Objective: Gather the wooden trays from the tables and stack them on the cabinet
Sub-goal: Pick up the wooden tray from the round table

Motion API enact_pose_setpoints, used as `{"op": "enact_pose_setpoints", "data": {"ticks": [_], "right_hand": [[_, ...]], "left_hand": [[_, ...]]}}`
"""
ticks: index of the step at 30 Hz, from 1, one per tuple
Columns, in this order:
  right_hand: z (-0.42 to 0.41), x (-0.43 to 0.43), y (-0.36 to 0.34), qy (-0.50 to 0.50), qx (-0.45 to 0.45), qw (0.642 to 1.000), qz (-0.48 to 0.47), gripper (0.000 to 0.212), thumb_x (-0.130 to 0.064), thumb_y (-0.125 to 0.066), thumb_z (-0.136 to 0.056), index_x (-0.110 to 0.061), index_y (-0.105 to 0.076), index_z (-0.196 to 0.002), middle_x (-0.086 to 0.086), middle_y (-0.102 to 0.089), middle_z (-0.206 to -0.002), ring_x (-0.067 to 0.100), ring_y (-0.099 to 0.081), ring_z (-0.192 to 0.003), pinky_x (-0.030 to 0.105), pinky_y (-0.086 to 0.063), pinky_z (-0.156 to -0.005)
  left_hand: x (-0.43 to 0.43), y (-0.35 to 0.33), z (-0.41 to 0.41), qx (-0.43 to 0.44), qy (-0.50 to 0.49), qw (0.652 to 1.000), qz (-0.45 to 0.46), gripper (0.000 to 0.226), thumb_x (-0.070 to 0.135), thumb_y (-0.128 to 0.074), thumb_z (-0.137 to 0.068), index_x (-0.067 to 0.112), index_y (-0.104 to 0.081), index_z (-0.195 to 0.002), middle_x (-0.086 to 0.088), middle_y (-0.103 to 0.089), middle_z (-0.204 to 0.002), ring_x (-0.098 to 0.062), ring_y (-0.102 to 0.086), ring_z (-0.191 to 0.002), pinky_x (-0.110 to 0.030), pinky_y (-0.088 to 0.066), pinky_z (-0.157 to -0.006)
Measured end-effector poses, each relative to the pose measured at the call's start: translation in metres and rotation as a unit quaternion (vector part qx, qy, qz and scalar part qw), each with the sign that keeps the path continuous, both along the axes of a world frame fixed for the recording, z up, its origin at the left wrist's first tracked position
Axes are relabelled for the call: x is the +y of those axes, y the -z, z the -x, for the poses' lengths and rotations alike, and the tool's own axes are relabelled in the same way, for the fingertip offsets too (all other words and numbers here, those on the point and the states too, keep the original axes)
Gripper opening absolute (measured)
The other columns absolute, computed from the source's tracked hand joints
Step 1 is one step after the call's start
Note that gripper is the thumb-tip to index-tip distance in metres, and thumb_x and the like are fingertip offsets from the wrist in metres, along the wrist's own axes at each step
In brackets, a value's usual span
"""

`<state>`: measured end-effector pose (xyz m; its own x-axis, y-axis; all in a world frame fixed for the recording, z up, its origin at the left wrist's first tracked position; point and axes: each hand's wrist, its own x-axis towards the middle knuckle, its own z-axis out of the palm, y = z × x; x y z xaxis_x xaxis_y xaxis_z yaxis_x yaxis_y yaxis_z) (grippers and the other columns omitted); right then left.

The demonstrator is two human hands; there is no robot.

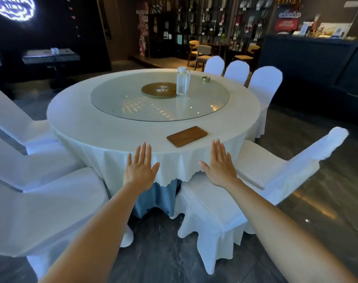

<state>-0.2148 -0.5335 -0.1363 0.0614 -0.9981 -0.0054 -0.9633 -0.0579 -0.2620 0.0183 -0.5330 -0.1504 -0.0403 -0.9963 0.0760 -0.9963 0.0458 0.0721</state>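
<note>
A flat brown wooden tray (187, 136) lies on the white cloth of a round table (82, 119), near its front edge and a little right of centre. Both my hands are held out flat, palms down, in front of the table's edge. My left hand (141, 168) is below and left of the tray, fingers spread and holding nothing. My right hand (220, 163) is just below and right of the tray, also spread and holding nothing. Neither hand touches the tray.
A glass turntable (133, 103) on the table carries a clear ribbed jug (182, 80); a small ashtray (205, 79) sits beyond it. White-covered chairs ring the table, one at my left (41, 201), one at my right (255, 180). A dark counter (308, 56) stands at the back right.
</note>
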Motion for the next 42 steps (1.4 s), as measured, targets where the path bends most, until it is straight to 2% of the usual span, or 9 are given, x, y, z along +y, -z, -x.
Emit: {"op": "enact_pose_setpoints", "data": {"ticks": [8, 15, 19, 23, 25, 27, 32, 37, 42], "right_hand": [[0.022, -0.172, 0.048, -0.007, -0.006, 0.999, -0.038, 0.073, -0.044, -0.021, -0.099, -0.009, 0.022, -0.146, 0.009, 0.026, -0.156, 0.023, 0.019, -0.146, 0.040, 0.006, -0.122], [0.052, -0.321, 0.074, -0.033, -0.011, 0.996, -0.080, 0.075, -0.046, -0.024, -0.098, -0.007, 0.017, -0.148, 0.012, 0.019, -0.158, 0.027, 0.014, -0.147, 0.042, 0.002, -0.120], [0.068, -0.386, 0.091, -0.016, -0.006, 0.992, -0.121, 0.074, -0.047, -0.024, -0.098, -0.008, 0.014, -0.149, 0.012, 0.016, -0.159, 0.028, 0.009, -0.148, 0.046, -0.002, -0.120], [0.074, -0.428, 0.112, -0.014, -0.011, 0.986, -0.165, 0.073, -0.048, -0.024, -0.098, -0.010, 0.011, -0.150, 0.011, 0.009, -0.160, 0.028, 0.002, -0.148, 0.046, -0.007, -0.120], [0.076, -0.444, 0.121, -0.007, -0.009, 0.985, -0.174, 0.072, -0.048, -0.025, -0.098, -0.010, 0.007, -0.150, 0.011, 0.003, -0.160, 0.029, -0.004, -0.147, 0.045, -0.014, -0.118], [0.078, -0.461, 0.130, 0.002, -0.007, 0.985, -0.174, 0.071, -0.046, -0.027, -0.098, -0.008, 0.001, -0.150, 0.013, -0.007, -0.158, 0.031, -0.014, -0.144, 0.046, -0.024, -0.113], [0.081, -0.494, 0.151, 0.022, -0.032, 0.978, -0.206, 0.066, -0.043, -0.032, -0.098, -0.007, -0.009, -0.148, 0.017, -0.026, -0.146, 0.036, -0.033, -0.131, 0.046, -0.037, -0.101], [0.084, -0.518, 0.165, 0.045, -0.032, 0.972, -0.226, 0.059, -0.043, -0.031, -0.098, -0.003, -0.022, -0.141, 0.018, -0.032, -0.142, 0.038, -0.039, -0.127, 0.046, -0.038, -0.098], [0.083, -0.529, 0.174, 0.045, -0.014, 0.972, -0.231, 0.056, -0.041, -0.030, -0.099, 0.002, -0.031, -0.134, 0.019, -0.032, -0.140, 0.039, -0.043, -0.123, 0.044, -0.041, -0.096]], "left_hand": [[-0.145, 0.052, 0.024, 0.014, -0.029, 0.998, -0.049, 0.066, 0.045, -0.013, -0.099, 0.011, 0.015, -0.149, -0.005, 0.017, -0.159, -0.019, 0.014, -0.148, -0.038, 0.005, -0.121], [-0.269, 0.094, 0.055, 0.089, -0.137, 0.978, -0.132, 0.066, 0.045, -0.012, -0.099, 0.010, 0.014, -0.149, -0.006, 0.017, -0.159, -0.019, 0.014, -0.148, -0.039, 0.004, -0.121], [-0.322, 0.108, 0.075, 0.112, -0.174, 0.965, -0.164, 0.066, 0.045, -0.014, -0.099, 0.009, 0.006, -0.150, -0.007, 0.011, -0.160, -0.019, 0.008, -0.149, -0.038, 0.000, -0.122], [-0.357, 0.122, 0.087, 0.139, -0.207, 0.951, -0.184, 0.062, 0.043, -0.019, -0.100, 0.006, -0.012, -0.150, -0.010, -0.012, -0.159, -0.025, -0.013, -0.147, -0.040, -0.016, -0.118], [-0.372, 0.128, 0.093, 0.165, -0.222, 0.942, -0.190, 0.059, 0.041, -0.023, -0.100, 0.004, -0.023, -0.146, -0.014, -0.028, -0.152, -0.030, -0.029, -0.139, -0.042, -0.028, -0.112], [-0.387, 0.135, 0.100, 0.210, -0.236, 0.926, -0.208, 0.057, 0.041, -0.025, -0.100, 0.005, -0.026, -0.143, -0.017, -0.035, -0.146, -0.033, -0.037, -0.133, -0.044, -0.034, -0.106], [-0.412, 0.152, 0.109, 0.260, -0.276, 0.893, -0.241, 0.056, 0.043, -0.026, -0.099, 0.006, -0.027, -0.141, -0.018, -0.041, -0.142, -0.036, -0.047, -0.125, -0.043, -0.040, -0.098], [-0.434, 0.163, 0.115, 0.258, -0.327, 0.871, -0.260, 0.054, 0.045, -0.027, -0.098, 0.001, -0.036, -0.126, -0.021, -0.058, -0.123, -0.037, -0.058, -0.109, -0.039, -0.045, -0.082], [-0.446, 0.170, 0.115, 0.270, -0.357, 0.855, -0.261, 0.051, 0.043, -0.032, -0.098, 0.000, -0.036, -0.125, -0.021, -0.060, -0.119, -0.037, -0.059, -0.107, -0.037, -0.043, -0.077]]}}
